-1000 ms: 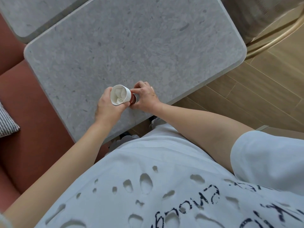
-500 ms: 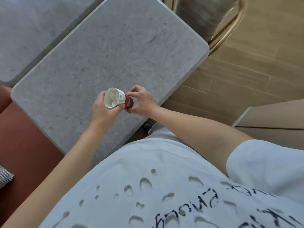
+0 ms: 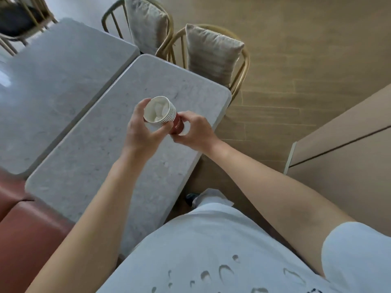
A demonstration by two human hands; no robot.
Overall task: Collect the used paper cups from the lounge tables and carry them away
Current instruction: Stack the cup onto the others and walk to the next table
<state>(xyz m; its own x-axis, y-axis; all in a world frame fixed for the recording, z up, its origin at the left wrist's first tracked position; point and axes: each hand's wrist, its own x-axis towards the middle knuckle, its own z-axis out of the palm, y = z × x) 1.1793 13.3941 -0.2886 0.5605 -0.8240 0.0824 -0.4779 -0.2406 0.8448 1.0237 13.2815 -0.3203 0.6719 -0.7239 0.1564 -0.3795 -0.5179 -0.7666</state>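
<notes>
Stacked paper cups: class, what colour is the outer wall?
Red, with white rims; the stacked paper cups show best in the head view.

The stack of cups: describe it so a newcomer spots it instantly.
Above the nearer grey stone table, between the person's two hands, is the stack of cups. Left hand grips the rim end, right hand the base. It alone is red, with nested white rims.

Grey stone-patterned table point(image 3: 88, 166); a second grey table point(image 3: 53, 85) adjoins its far-left edge. Two cushioned wire chairs point(image 3: 213, 58) stand beyond it; reddish seating point(image 3: 23, 233), possibly a sofa, lies near-left.
</notes>
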